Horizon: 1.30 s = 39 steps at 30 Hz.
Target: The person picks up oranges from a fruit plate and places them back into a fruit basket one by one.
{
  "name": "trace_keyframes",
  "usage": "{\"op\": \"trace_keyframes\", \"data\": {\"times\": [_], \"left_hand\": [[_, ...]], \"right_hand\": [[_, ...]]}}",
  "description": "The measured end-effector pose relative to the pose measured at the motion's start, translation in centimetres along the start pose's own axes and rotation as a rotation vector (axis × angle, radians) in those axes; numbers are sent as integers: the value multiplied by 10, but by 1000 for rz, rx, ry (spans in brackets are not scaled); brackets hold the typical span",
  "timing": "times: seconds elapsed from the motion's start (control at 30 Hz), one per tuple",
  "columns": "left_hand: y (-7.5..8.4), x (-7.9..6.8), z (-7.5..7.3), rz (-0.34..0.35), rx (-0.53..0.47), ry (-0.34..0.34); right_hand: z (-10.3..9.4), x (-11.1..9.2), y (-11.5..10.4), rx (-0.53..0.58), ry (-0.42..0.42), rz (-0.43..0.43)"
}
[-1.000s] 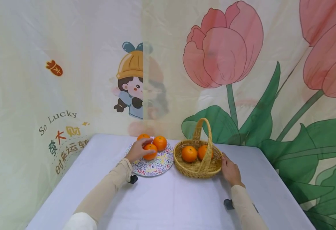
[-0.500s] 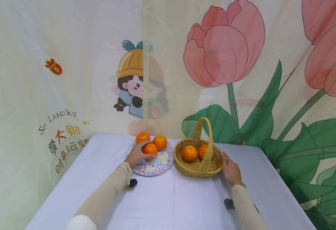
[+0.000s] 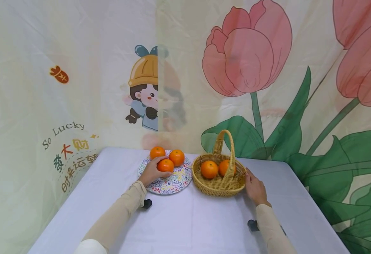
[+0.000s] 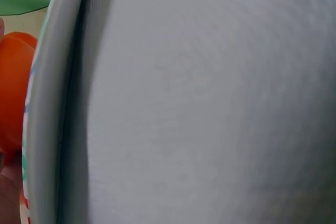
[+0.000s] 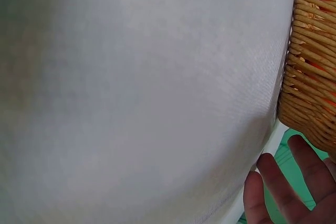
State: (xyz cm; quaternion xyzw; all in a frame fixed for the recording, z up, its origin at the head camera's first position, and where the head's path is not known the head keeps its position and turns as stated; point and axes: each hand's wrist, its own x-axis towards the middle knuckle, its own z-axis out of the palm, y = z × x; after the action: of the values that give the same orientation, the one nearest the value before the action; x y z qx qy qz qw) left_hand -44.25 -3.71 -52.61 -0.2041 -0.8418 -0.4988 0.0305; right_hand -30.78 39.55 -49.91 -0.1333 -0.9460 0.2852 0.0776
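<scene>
My left hand (image 3: 151, 172) curls round an orange (image 3: 166, 166) at the front of a round plate (image 3: 169, 189) with a multicoloured squiggle pattern. Thumb and fingers lie on either side of the fruit. Behind it on the plate sit two more oranges, one at the back left (image 3: 157, 152) and one to the right (image 3: 177, 157). A wicker basket (image 3: 206, 189) with a tall handle holds two oranges (image 3: 209, 169). My right hand (image 3: 256, 189) pinches the basket's right rim. In the right wrist view, several fingers (image 5: 278, 182) extend loosely below the woven side.
Basket and plate stand side by side near the back of a table with a white cloth (image 3: 179, 225). A printed curtain (image 3: 185, 81) with tulips and a cartoon figure hangs right behind. Dark knobs (image 3: 253, 225) jut from both wrists.
The left fingers have closed in round the front orange, which has stayed about where it was on the plate. The right hand and the basket have hardly moved.
</scene>
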Motion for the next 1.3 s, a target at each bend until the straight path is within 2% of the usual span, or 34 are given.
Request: {"op": "trace_keyframes", "data": {"times": [0.37,0.7,0.9,1.03,1.3], "left_hand": [[5,0,3,15,-29,21],[28,2,1,-17,-88,6],[48,7,7,66,-74,19],[56,9,13,89,-79,25],[70,15,30,131,-127,-28]], "right_hand": [[0,-3,3,5,28,-2],[-3,-5,7,5,32,-15],[-3,-6,8,10,25,-8],[-2,-6,5,32,10,12],[1,-2,0,48,14,3]]}}
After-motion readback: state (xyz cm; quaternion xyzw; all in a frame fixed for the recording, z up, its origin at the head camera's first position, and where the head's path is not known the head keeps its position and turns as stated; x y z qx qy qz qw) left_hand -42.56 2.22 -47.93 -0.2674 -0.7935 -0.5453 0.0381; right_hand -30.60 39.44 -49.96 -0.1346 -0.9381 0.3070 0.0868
